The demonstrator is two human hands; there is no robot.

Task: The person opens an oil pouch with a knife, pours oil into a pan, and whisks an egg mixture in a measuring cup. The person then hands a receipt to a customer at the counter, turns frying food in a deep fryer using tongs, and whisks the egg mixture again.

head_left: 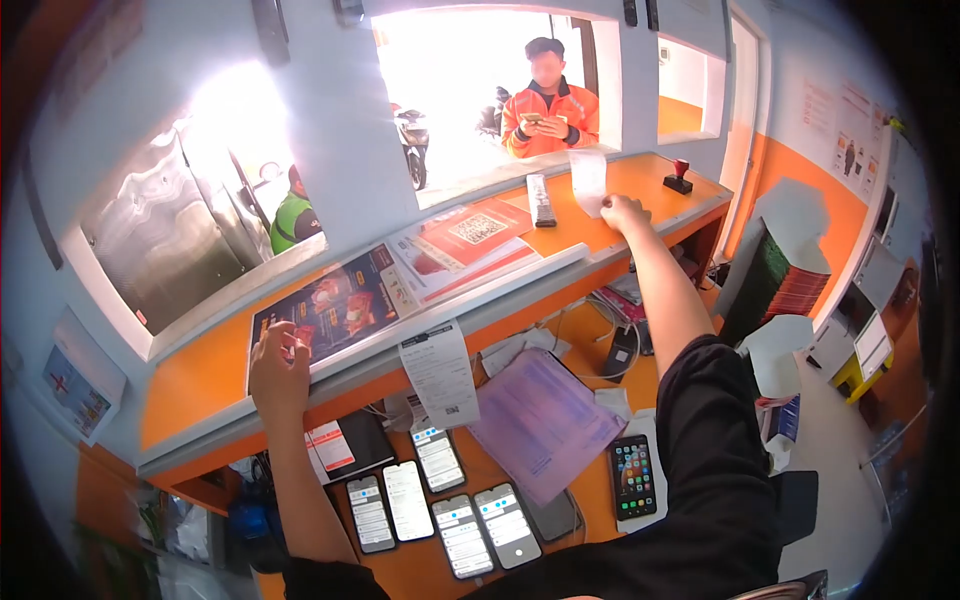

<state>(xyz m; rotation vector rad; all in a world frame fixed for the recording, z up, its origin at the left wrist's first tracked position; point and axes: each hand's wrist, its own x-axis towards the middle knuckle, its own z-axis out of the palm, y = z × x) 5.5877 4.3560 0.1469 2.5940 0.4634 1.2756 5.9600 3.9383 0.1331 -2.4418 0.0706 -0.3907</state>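
Observation:
My right hand [626, 214] reaches over the orange counter [180, 410], fingers pinched on the lower edge of a white paper slip [588, 180]. Left of that slip a narrow white receipt on a dark object [541, 200] lies on the counter. My left hand [282, 368] is over the left end of the dark printed menu [335, 300], its fingers curled and apart, with nothing seen between them. A long printed receipt [438, 370] hangs over the counter's front edge between my arms.
A red-handled stamp [679, 176] stands at the counter's right end. Several phones [462, 538] and a purple sheet [545, 420] lie on the lower desk. Beyond the window a person in an orange jacket [550, 112] holds a phone. Stacked items [775, 285] stand at the right.

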